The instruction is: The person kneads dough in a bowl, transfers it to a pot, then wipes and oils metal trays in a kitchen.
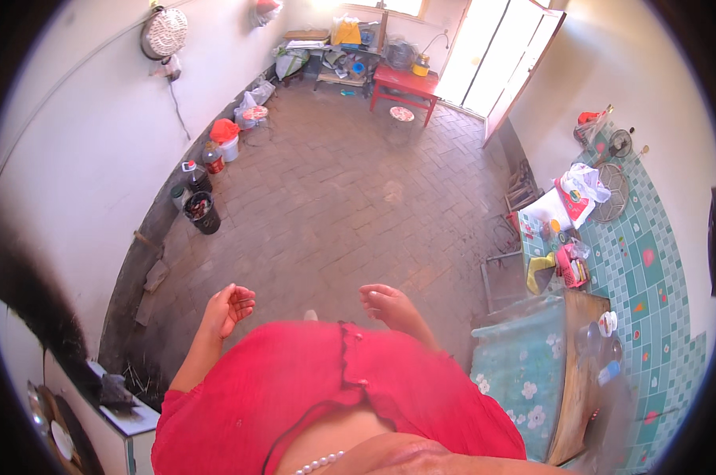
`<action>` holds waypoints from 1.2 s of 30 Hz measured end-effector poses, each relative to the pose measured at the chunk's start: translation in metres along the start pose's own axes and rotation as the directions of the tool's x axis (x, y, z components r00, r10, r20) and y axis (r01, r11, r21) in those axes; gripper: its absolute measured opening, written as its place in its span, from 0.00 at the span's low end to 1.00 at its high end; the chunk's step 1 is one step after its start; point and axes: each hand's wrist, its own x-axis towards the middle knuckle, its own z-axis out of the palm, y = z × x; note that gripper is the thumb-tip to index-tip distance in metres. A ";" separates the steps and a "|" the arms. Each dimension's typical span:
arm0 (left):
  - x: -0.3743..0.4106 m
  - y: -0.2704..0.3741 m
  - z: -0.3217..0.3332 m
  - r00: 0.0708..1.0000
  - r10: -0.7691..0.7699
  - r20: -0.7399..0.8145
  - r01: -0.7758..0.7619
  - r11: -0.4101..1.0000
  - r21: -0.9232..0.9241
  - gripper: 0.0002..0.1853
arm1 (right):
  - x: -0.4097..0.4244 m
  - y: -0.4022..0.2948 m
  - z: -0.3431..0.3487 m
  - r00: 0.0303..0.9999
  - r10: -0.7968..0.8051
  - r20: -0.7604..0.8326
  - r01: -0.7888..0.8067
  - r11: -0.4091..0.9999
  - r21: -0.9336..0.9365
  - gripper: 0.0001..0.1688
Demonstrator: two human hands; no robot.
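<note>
My left hand (pixel 230 309) is raised in front of me at the lower left, palm partly turned up and fingers loosely curled, with nothing in it. To the right, my right hand (pixel 386 303) hangs above the floor, thumb and fingers apart, holding nothing. Neither hand touches anything. Between and beyond them lies the brick floor (pixel 334 214). The nearest things to the left hand are some stones by the wall (pixel 156 276). On the right hand's side stands a cabinet covered by a blue-green flowered cloth (pixel 518 374).
Along the left wall stand a black bin (pixel 202 214), bottles and a white bucket (pixel 229 148). A red table (pixel 406 82) and a round stool (pixel 402 114) stand near the open door (pixel 524 71). A tiled counter (pixel 530 228) holds a pink basket (pixel 570 266). A stove (pixel 61 433) is at lower left.
</note>
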 end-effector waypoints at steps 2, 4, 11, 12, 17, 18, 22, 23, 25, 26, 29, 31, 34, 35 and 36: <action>0.057 0.026 0.014 0.999 -0.017 0.027 0.018 1.000 -0.021 0.13 | 0.042 -0.029 -0.007 1.000 0.020 -0.019 -0.020 1.000 0.024 0.13; 0.114 0.056 0.043 0.996 -0.071 0.059 0.073 0.997 -0.034 0.13 | 0.084 -0.063 -0.025 0.996 0.007 -0.084 -0.001 0.997 0.074 0.13; 0.310 0.142 0.138 0.942 -0.178 0.283 0.124 0.972 0.199 0.16 | 0.216 -0.165 -0.062 0.977 -0.094 -0.192 0.135 0.967 0.215 0.12; 0.333 0.150 0.153 0.929 -0.198 0.314 0.132 0.966 0.221 0.17 | 0.234 -0.171 -0.072 0.976 -0.056 -0.211 0.101 0.973 0.206 0.12; 0.473 0.187 0.210 0.901 -0.178 0.396 0.100 0.973 0.209 0.18 | 0.348 -0.224 -0.142 0.967 0.070 -0.244 -0.007 0.967 0.253 0.11; 0.501 0.195 0.217 0.908 -0.157 0.388 0.088 0.978 0.190 0.18 | 0.374 -0.243 -0.155 0.974 0.052 -0.222 0.006 0.967 0.254 0.11; 0.603 0.221 0.218 0.964 -0.092 0.251 0.073 0.994 0.084 0.16 | 0.486 -0.329 -0.205 0.982 0.014 -0.190 0.035 0.968 0.250 0.11; 0.622 0.232 0.215 0.978 -0.082 0.194 0.071 0.996 0.059 0.16 | 0.515 -0.354 -0.213 0.981 0.005 -0.192 0.045 0.966 0.254 0.11; 0.652 0.259 0.210 0.997 -0.056 0.057 0.055 0.998 0.019 0.15 | 0.568 -0.405 -0.222 0.994 0.020 -0.111 0.001 0.982 0.187 0.11; 0.667 0.270 0.208 0.998 -0.052 -0.017 0.052 0.999 -0.003 0.15 | 0.596 -0.426 -0.226 0.997 0.038 -0.073 -0.026 0.988 0.154 0.11; 0.711 0.300 0.204 0.989 0.030 -0.146 -0.045 0.994 -0.103 0.15 | 0.679 -0.477 -0.242 0.999 0.040 0.008 -0.040 0.997 0.064 0.11; 0.738 0.313 0.199 0.976 0.041 -0.212 -0.071 0.988 -0.135 0.15 | 0.725 -0.509 -0.235 0.996 0.064 0.054 -0.067 0.997 0.047 0.11; 0.789 0.331 0.186 0.963 0.030 -0.267 -0.078 0.983 -0.169 0.15 | 0.796 -0.536 -0.231 0.983 0.138 0.122 -0.144 0.989 0.036 0.11; 0.809 0.339 0.183 0.962 0.022 -0.273 -0.073 0.982 -0.176 0.15 | 0.820 -0.544 -0.230 0.976 0.165 0.140 -0.172 0.984 0.037 0.11; 0.830 0.350 0.182 0.956 0.012 -0.294 -0.062 0.985 -0.163 0.15 | 0.843 -0.549 -0.229 0.974 0.186 0.127 -0.192 0.981 0.032 0.11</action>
